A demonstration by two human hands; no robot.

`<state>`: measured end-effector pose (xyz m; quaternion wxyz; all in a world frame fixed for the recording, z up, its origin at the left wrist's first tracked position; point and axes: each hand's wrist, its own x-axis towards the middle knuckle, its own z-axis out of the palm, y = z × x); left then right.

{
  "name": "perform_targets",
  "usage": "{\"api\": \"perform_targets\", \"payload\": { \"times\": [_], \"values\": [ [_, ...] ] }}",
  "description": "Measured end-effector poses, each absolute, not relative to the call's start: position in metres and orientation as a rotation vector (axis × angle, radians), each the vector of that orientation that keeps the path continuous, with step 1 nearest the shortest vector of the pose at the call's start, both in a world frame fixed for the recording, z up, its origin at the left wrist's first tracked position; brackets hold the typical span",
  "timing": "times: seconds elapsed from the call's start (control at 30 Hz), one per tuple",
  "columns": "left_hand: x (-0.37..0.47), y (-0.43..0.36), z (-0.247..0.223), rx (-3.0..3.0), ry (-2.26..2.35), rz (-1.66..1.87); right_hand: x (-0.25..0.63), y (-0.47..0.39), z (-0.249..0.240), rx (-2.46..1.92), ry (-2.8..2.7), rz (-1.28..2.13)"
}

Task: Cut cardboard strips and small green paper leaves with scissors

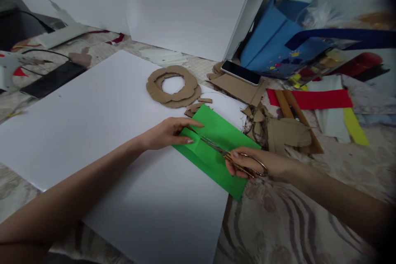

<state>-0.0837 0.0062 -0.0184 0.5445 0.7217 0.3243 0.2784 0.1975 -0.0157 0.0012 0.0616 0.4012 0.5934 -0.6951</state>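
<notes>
A bright green sheet of paper (227,132) lies over the right part of a large white board (102,111). At its left end my left hand (168,133) pinches the green paper between thumb and fingers. My right hand (244,163) grips gold-handled scissors (227,154), whose blades point up and left along the sheet to a cut near my left fingertips. Part of the paper's near strip stands slightly raised beside the blades. Just beyond the sheet rest scalloped cardboard rings (154,88), stacked, with small cardboard scraps (193,109) beside them.
A phone (240,73) lies on cardboard at the back. Right of it are cardboard pieces (287,132), red paper (324,99), a wooden triangle ruler (305,126) and a blue bag (278,37). A glue gun (18,66) and a dark flat object (54,78) sit at left.
</notes>
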Motion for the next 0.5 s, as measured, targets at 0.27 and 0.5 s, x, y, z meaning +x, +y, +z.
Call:
{"api": "perform_targets", "payload": {
  "times": [0.27, 0.5],
  "values": [
    [-0.079, 0.005, -0.018, 1.489, 0.804, 0.553, 0.201, -0.022, 0.007, 1.235, 1.759, -2.100],
    [-0.080, 0.002, -0.017, 1.260, 0.815, 0.621, 0.228, -0.047, 0.008, 1.428, 1.962, -2.141]
  ]
}}
